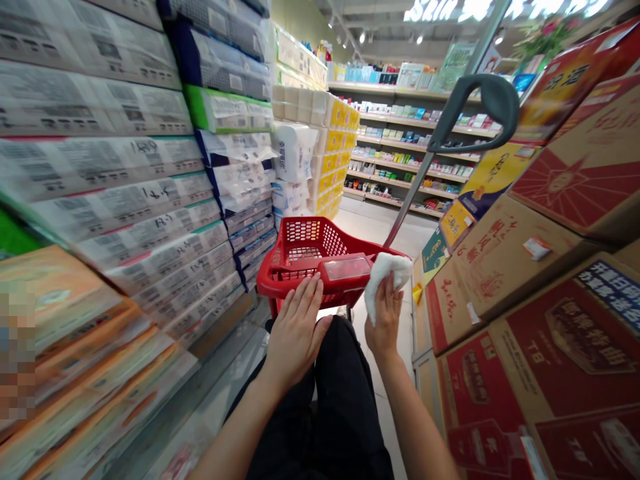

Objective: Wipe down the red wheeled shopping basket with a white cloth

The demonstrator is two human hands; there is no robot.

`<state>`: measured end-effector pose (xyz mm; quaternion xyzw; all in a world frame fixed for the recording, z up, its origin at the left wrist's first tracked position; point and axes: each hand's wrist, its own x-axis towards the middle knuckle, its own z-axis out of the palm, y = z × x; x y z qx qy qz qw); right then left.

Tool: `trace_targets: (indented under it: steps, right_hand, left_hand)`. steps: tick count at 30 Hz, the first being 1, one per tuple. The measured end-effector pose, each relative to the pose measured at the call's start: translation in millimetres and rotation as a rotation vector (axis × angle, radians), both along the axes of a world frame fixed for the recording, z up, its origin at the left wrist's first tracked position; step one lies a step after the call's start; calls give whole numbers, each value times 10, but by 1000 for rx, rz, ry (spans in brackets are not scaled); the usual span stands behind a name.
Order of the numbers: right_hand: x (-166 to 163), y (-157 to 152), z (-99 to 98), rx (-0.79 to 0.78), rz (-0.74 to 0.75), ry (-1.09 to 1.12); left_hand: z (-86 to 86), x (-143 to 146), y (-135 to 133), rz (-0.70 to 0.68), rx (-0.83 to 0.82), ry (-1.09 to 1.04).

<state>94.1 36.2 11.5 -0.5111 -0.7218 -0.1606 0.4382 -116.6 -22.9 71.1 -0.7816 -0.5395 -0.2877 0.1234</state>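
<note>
At basket (287,275), right hand (385,321) clutching cloth (384,268) (partly hidden)

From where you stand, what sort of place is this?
Most likely a supermarket aisle. A red shopping basket stands ahead, stocked shelves line the far wall, and wrapped paper packs and red cartons are stacked on either side. The right hand holds a white cloth at the basket's rim.

A pixelated patch (17,347) blots the left edge. The basket (283,280) is hidden low down by the left hand (297,330). The right hand (385,320) covers part of the cloth (383,272). Goods (400,159) on the far shelves (415,123) are too small to tell; the boxes (550,320) run off the right edge.
</note>
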Motion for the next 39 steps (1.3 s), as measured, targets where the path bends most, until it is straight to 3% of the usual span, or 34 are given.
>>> trace_targets:
  steps: [5, 11, 15, 20, 26, 29, 33, 39]
  right_hand:
    - [125, 27, 81, -35, 14, 93]
    - [-469, -201, 136, -48, 153, 63]
    - [-669, -302, 142, -54, 117, 10]
    - [-537, -330, 291, 12, -25, -36]
    - [-296, -167, 573, -94, 197, -151]
    - [-260, -91, 632, -102, 230, -183]
    - [-372, -130, 582, -111, 147, -171]
    - [-584, -277, 307, -102, 140, -247]
  left_hand:
    - [-17, -2, 1, 7, 12, 7]
    - [-15, -6, 3, 24, 12, 20]
    - [-5, -6, -3, 36, 7, 38]
    - [4, -7, -7, 27, 5, 48]
    - [-7, 11, 1, 20, 19, 17]
    - [-6, 12, 1, 20, 14, 27]
    - [3, 9, -9, 28, 15, 34]
    - [-3, 2, -6, 28, 14, 48]
